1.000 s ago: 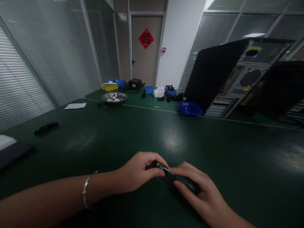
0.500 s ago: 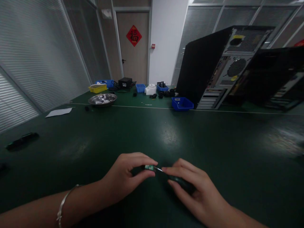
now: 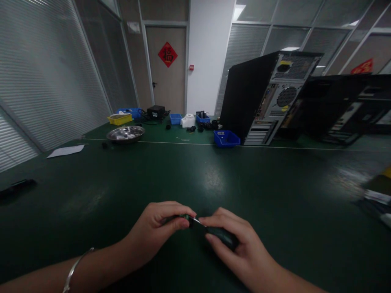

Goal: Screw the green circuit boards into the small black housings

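My left hand [image 3: 155,232] is closed in a pinch on a small dark part with a green edge [image 3: 180,218], held just above the dark green table [image 3: 214,179]. My right hand [image 3: 241,248] is wrapped round the dark handle of a small screwdriver [image 3: 221,236]. Its thin metal tip [image 3: 195,221] points left and meets the small part between my two hands. A silver bangle sits on my left wrist.
Far across the table stand an open computer case [image 3: 269,101], a blue bin [image 3: 226,138], a metal dish [image 3: 126,133], a yellow bin [image 3: 119,119] and more blue bins. A white sheet [image 3: 65,151] and a dark flat object [image 3: 16,187] lie left. More hardware sits at right.
My view has swung to the right, so everything shifts left in frame. Both hands stay together on the small part and screwdriver, in much the same grip.
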Motion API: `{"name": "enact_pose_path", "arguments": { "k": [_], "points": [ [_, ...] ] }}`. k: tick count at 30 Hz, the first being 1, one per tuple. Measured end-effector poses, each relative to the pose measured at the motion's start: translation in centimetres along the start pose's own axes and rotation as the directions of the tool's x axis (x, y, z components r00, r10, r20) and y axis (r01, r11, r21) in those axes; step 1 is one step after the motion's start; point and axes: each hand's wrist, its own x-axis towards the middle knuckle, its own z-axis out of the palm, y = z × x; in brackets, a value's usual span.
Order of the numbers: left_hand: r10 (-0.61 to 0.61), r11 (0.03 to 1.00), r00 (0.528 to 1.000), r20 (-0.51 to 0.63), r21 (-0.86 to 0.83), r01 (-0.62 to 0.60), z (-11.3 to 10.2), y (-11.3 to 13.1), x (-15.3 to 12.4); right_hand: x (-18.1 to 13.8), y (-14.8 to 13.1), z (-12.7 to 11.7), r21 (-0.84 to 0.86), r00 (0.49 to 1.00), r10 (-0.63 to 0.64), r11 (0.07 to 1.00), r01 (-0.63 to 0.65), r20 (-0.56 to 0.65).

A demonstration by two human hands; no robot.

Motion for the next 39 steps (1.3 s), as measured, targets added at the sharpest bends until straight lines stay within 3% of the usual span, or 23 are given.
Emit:
{"name": "enact_pose_path", "arguments": {
  "k": [6, 14, 18, 21, 24, 26, 30, 33, 36, 39],
  "points": [
    [-0.055, 0.998, 0.998, -0.016, -0.036, 0.054, 0.2, 0.0, 0.1, 0.0, 0.2, -0.1, 0.005, 1.0, -0.024, 1.0, 0.024, -0.005],
    [-0.032, 0.996, 0.994, 0.101, 0.089, 0.023, -0.6, 0.3, 0.3, -0.1, -0.3, -0.7, 0.016, 0.997, -0.025, 1.0, 0.023, 0.077],
    [-0.02, 0.99, 0.998, 0.053, 0.137, 0.013, -1.8, 0.3, 0.6, 0.0, -0.1, -1.3, 0.001, 0.999, -0.039, 0.999, 0.039, 0.004],
    [-0.025, 0.98, 0.969, 0.246, 0.198, -0.024, -1.9, 0.8, 0.5, 0.2, 0.3, -1.6, -0.013, 0.998, -0.02, 1.0, 0.019, -0.06],
    [-0.044, 0.97, 0.866, 0.499, 0.228, -0.083, -1.1, 1.5, 0.1, 0.4, 0.6, -1.6, -0.012, 0.996, -0.002, 1.0, 0.0, -0.089],
    [-0.069, 0.967, 0.835, 0.545, 0.244, -0.079, -0.6, 1.8, -0.1, 0.5, 0.6, -1.6, 0.005, 0.996, -0.002, 1.0, 0.002, -0.087],
    [-0.041, 0.961, 0.883, 0.468, 0.26, -0.094, -0.6, 1.9, -0.3, 0.4, 0.5, -1.5, 0.009, 0.998, 0.005, 1.0, -0.004, -0.067],
    [-0.073, 0.915, 0.923, 0.377, 0.393, -0.089, -0.9, 2.0, -0.3, 0.1, 0.4, -1.3, -0.01, 0.998, 0.026, 1.0, -0.027, -0.053],
    [-0.153, 0.813, 0.914, 0.377, 0.574, -0.1, -0.5, 2.5, -0.3, -0.2, 0.3, -0.9, -0.063, 0.999, 0.033, 0.997, -0.033, 0.003],
    [-0.238, 0.737, 0.879, 0.414, 0.666, -0.114, 0.5, 3.1, -0.3, -0.3, 0.2, -0.4, -0.212, 0.987, 0.055, 0.977, -0.022, 0.152]
  ]
}}
